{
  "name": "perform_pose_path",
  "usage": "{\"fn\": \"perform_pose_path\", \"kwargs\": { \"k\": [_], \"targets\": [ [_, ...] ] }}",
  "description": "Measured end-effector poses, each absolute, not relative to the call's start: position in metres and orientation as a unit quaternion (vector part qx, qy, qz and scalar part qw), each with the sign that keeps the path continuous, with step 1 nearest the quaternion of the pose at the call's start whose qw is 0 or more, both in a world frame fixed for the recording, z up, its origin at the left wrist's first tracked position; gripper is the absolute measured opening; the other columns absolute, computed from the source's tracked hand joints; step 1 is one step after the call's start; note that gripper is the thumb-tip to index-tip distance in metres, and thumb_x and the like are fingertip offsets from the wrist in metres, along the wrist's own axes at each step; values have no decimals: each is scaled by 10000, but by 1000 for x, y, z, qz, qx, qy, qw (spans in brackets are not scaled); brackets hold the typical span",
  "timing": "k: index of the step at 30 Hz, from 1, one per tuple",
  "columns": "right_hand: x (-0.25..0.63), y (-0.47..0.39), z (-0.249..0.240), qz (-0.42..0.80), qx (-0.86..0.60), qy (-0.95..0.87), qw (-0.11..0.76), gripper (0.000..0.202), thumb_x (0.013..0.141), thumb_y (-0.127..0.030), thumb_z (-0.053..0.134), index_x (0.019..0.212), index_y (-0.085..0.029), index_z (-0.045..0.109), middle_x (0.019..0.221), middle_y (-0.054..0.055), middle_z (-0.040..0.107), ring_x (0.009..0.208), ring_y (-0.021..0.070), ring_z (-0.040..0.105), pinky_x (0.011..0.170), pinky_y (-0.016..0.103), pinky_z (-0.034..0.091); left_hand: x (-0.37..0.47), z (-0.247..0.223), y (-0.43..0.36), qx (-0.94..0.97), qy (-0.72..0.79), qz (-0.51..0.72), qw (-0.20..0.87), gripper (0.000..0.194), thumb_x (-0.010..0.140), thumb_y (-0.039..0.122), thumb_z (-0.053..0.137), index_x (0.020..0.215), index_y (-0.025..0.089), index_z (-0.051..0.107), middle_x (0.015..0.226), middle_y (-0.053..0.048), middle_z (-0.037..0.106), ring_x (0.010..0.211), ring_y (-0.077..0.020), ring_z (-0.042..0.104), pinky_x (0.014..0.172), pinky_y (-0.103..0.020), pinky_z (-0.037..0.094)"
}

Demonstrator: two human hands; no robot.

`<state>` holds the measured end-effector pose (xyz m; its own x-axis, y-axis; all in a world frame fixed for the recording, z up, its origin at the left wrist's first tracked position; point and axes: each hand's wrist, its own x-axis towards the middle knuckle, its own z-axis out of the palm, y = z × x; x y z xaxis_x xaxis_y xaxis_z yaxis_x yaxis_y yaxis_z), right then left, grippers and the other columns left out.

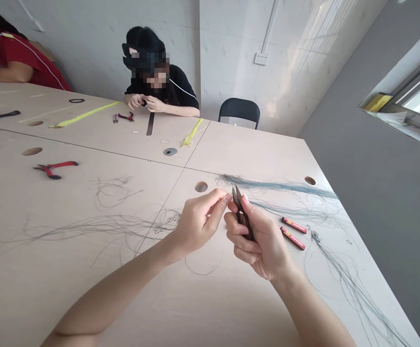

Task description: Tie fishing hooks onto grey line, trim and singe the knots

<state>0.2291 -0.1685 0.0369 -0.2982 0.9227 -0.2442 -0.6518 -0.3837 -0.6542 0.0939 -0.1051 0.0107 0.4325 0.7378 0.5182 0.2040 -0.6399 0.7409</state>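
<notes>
On a pale table (pixel 152 308), the right hand (pixel 266 241) grasps black snips (pixel 246 219), tips beside the left hand (pixel 197 219), whose thumb and finger are pinched; anything between them is too small to tell. Loose strands (pixel 118 223) sprawl leftward; a bluish bundle (pixel 280 184) lies beyond, two red tubes (pixel 294 225) rightward. Farther away: red-handled pliers (pixel 65 164), a co-worker (pixel 183 89).

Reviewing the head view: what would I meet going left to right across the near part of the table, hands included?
Red-handled pliers → left hand → right hand gripping black snips → two red labelled tubes → bundle of thin strands.
</notes>
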Motion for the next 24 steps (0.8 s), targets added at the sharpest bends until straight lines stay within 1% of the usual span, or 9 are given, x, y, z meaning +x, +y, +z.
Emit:
{"fn": "perform_pose_path", "kwargs": {
  "k": [2,7,12,17,20,24],
  "targets": [
    [229,-168,36,773,-305,-224,509,410,831,-523,718,833,-197,470,575,-124,354,379,-4,110,303,95,111,94,9,-105,790,301,438,307,222,996,245,466,841,199,618,638,33,641,490,-59,509,441,-186,315],
    [228,-167,36,768,-308,-225,514,402,846,-521,700,818,-196,466,578,-119,351,379,-1,121,305,103,111,94,8,-105,788,298,438,314,228,1004,243,454,851,196,616,720,16,691,517,-55,531,442,-183,315],
    [226,-167,35,756,-317,-219,529,403,845,-520,705,813,-195,469,580,-118,363,376,-3,125,305,105,110,95,9,-105,794,301,432,306,229,998,237,458,820,194,596,670,24,669,496,-56,514,442,-190,313],
    [225,-168,34,751,-325,-218,532,403,844,-520,704,806,-196,469,575,-119,359,374,-2,125,307,107,108,95,10,-104,796,293,435,304,228,997,224,454,814,194,585,671,25,667,499,-53,515,439,-188,302],
    [225,-167,34,748,-329,-219,533,416,828,-519,722,798,-199,457,566,-123,351,372,-3,121,308,108,104,96,8,-104,795,296,435,302,231,998,229,450,819,193,591,661,27,657,489,-52,498,432,-192,288],
    [224,-166,34,745,-332,-218,535,422,813,-519,733,802,-202,455,557,-127,348,370,-1,114,311,114,96,96,7,-105,794,299,441,292,227,993,228,459,819,192,600,613,39,609,456,-50,434,421,-199,266]
  ]
}}
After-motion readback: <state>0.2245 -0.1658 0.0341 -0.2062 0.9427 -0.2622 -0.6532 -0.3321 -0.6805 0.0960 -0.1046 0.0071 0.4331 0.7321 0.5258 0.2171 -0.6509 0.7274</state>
